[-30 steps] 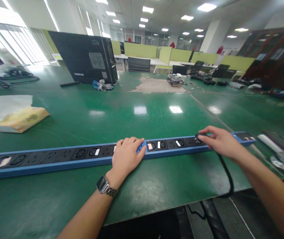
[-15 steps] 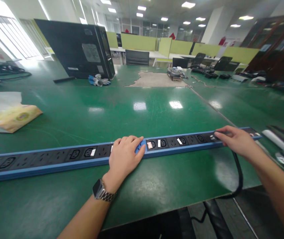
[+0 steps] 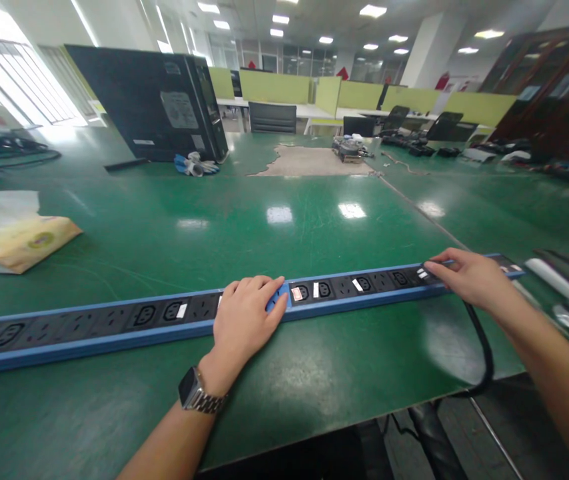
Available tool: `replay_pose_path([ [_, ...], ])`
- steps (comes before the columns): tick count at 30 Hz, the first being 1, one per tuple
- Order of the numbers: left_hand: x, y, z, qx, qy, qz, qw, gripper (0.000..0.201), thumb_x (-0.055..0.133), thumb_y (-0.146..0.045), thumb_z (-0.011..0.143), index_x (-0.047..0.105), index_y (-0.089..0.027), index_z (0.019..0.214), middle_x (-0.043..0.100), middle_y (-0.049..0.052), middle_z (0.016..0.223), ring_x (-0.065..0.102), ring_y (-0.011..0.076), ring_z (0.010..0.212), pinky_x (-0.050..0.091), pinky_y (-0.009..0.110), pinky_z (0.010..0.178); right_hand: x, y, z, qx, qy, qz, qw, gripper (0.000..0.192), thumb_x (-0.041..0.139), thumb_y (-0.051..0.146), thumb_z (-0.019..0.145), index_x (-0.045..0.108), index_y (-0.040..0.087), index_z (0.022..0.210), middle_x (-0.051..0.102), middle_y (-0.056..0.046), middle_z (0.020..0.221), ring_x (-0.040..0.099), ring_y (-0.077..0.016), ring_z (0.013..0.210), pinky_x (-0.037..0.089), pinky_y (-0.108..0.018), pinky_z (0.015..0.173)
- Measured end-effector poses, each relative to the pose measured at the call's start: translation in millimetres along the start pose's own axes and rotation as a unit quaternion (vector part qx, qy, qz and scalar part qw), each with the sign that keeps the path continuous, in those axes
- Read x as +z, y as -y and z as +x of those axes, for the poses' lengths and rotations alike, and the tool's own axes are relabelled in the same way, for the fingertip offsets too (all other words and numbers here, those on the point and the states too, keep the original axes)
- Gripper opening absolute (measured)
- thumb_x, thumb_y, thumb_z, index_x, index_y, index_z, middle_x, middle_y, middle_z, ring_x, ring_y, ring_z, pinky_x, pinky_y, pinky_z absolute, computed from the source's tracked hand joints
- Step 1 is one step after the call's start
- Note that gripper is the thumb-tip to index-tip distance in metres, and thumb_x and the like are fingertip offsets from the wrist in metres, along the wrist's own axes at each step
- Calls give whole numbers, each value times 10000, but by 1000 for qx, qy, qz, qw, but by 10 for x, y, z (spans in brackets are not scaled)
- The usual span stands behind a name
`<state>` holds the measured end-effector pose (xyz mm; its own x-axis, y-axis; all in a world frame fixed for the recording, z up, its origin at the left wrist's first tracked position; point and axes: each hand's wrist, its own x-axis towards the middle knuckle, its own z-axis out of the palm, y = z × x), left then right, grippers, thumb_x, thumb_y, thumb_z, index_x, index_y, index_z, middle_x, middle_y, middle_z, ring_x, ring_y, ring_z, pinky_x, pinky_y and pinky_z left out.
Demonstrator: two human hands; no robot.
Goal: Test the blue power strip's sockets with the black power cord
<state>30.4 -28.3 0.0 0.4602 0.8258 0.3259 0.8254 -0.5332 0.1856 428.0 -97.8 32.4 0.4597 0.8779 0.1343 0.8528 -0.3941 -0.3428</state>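
Observation:
A long blue power strip (image 3: 339, 309) with black socket faces lies across the green table in front of me. My left hand (image 3: 250, 313), with a watch (image 3: 198, 391) on its wrist, grips the strip near its blue middle section, the fingers over the far side. At the strip's right part my right hand (image 3: 464, 275) is closed in a pinch on a dark plug, mostly hidden by the fingers. A thick black cable (image 3: 484, 353) runs from beneath this hand down over the table's front edge. Whether the plug sits fully in a socket cannot be seen.
A tissue pack (image 3: 24, 243) lies at the left. Farther back stand a black computer case (image 3: 139, 100) and a pair of gloves (image 3: 196, 165). Clear-wrapped items (image 3: 564, 293) lie at the right, beyond the strip's end. The table's front edge runs close below the strip.
The view has shifted slightly. Both hands keep their places on the strip, and the right hand still pinches at the same spot. The cable's bend has swung a little to the right.

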Motion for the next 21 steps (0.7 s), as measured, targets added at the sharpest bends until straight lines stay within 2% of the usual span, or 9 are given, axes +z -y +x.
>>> replay_pose_path([
  [2,-3,6,2,0,-2,-2,1000,381,418,-431,938,655,-266,1187,694,31,1117,602,227,1014,405,414,912,24,-42,-26,-11,-3,15,1000,428,565,601,768,667,203,890,631,-36,614,568,-192,578,376,-303,569],
  [6,7,9,5,-3,1,1,1000,382,424,-432,934,659,-264,1185,697,34,1108,604,232,1011,411,416,906,67,-71,-49,-44,48,56,996,466,539,616,786,649,198,960,606,-15,578,547,-177,536,378,-293,538],
  [12,-46,12,3,1,10,-20,1000,420,426,-479,925,647,-258,1206,676,45,1175,594,231,1070,406,411,950,83,19,19,-102,43,-13,994,383,546,567,762,651,209,847,578,-11,564,530,-174,522,361,-287,521],
  [15,-185,185,-52,-7,19,-8,1000,563,475,-601,861,611,-229,1261,644,77,1244,558,263,1151,368,442,1008,128,11,-11,-102,20,-19,994,393,513,560,789,644,203,887,605,-23,611,566,-188,575,388,-294,557],
  [18,-313,480,-157,-24,36,44,998,741,500,-725,768,570,-228,1314,622,102,1275,527,317,1187,320,503,1030,192,-3,-34,-106,0,-39,994,411,488,557,807,643,198,935,619,-33,633,586,-207,610,400,-307,587],
  [21,-342,710,-250,-40,63,68,995,758,467,-769,750,594,-249,1286,648,98,1215,552,312,1134,342,482,991,150,45,-44,-101,27,-30,994,393,520,537,783,668,197,914,642,-40,658,590,-210,624,406,-309,592],
])
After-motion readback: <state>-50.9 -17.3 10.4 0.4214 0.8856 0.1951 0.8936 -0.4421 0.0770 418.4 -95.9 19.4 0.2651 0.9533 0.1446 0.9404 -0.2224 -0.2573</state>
